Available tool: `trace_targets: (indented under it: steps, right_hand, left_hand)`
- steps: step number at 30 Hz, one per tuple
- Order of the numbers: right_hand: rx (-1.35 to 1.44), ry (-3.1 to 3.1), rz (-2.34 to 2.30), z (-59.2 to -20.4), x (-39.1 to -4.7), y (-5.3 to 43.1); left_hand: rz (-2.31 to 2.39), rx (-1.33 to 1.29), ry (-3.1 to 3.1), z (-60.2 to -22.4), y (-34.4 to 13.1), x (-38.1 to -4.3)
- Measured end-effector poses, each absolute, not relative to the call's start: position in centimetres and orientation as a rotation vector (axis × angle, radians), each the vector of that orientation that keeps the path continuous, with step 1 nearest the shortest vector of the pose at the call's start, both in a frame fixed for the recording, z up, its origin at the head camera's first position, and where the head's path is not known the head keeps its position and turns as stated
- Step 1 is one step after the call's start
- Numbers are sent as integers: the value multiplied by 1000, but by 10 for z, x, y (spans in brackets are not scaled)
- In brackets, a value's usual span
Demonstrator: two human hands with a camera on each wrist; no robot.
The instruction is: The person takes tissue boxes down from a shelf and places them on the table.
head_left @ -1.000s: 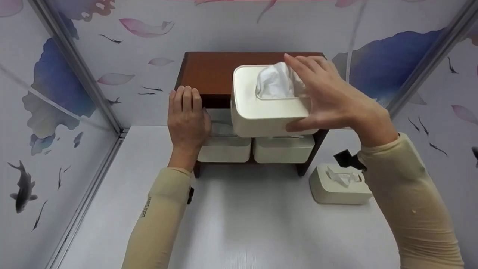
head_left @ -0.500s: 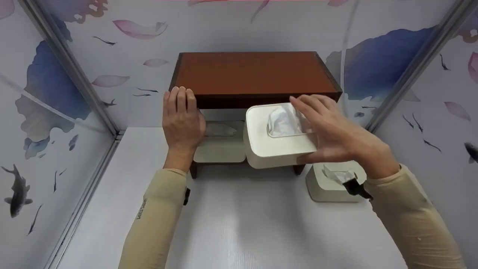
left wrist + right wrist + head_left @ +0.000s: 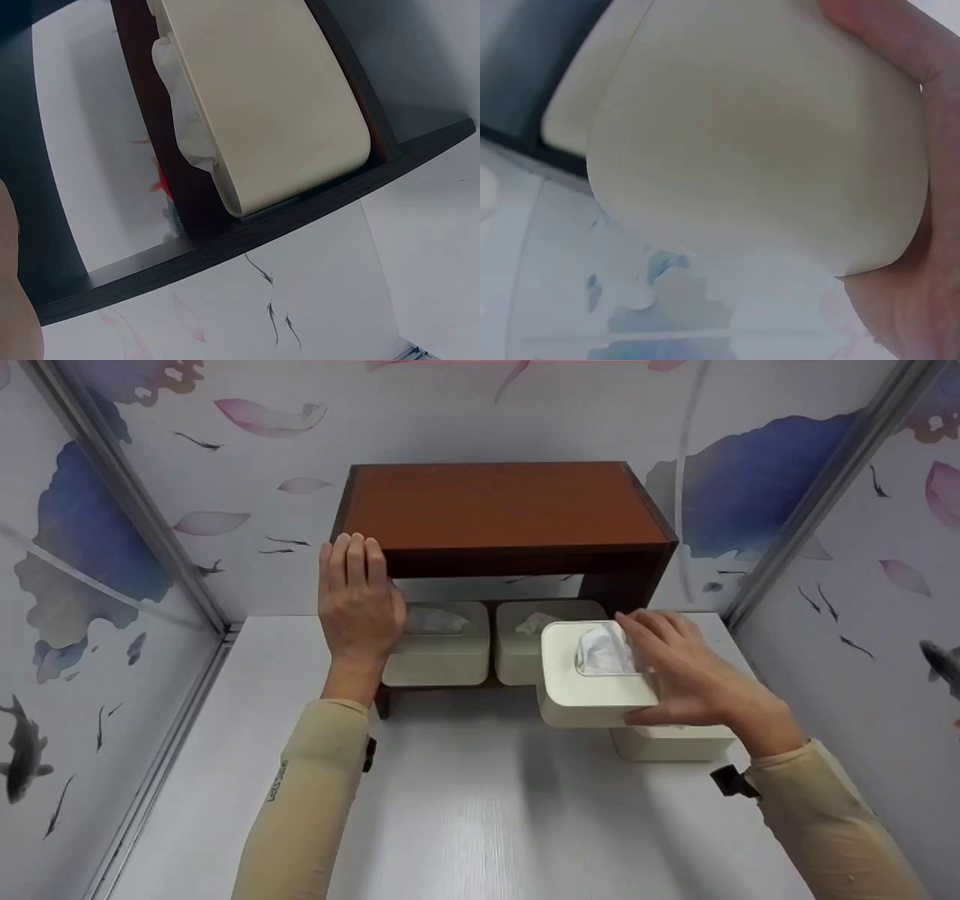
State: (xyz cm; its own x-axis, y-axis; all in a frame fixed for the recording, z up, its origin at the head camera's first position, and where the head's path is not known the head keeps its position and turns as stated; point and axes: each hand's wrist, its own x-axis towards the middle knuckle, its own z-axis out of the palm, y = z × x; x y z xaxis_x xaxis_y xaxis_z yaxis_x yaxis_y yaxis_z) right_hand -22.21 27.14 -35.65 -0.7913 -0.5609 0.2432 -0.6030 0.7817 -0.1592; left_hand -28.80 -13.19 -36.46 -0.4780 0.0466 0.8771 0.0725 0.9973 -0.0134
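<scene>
A brown wooden two-tier shelf point(image 3: 495, 506) stands against the back wall. My left hand point(image 3: 358, 604) rests on its top left front corner, the fingers straight and side by side. My right hand point(image 3: 690, 679) grips a cream tissue box point(image 3: 592, 694) from its right side, thumb in front and fingers behind. This box hangs in the air before the shelf's right end, with white tissue sticking out on top. Two more cream tissue boxes sit on the lower tier: a left one point(image 3: 437, 660) and a right one point(image 3: 517, 656), the latter partly hidden by the held box.
Another cream tissue box point(image 3: 673, 746) stands on the white table point(image 3: 465, 825) at the right, partly covered by the held box. Patterned panels point(image 3: 480, 412) close off the back and both sides, joined by metal corner posts point(image 3: 142, 502).
My right hand has brought the held tissue box down and to the right, from over the shelf's top to before its right end. My left hand stays on the corner.
</scene>
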Motion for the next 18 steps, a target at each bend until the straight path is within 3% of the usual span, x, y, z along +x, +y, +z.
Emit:
trace_targets:
  steps: [18]
  right_hand:
    - [594, -2880, 511, -410, -201, 369]
  left_hand:
    - [-35, -102, -2020, -366, -132, -290]
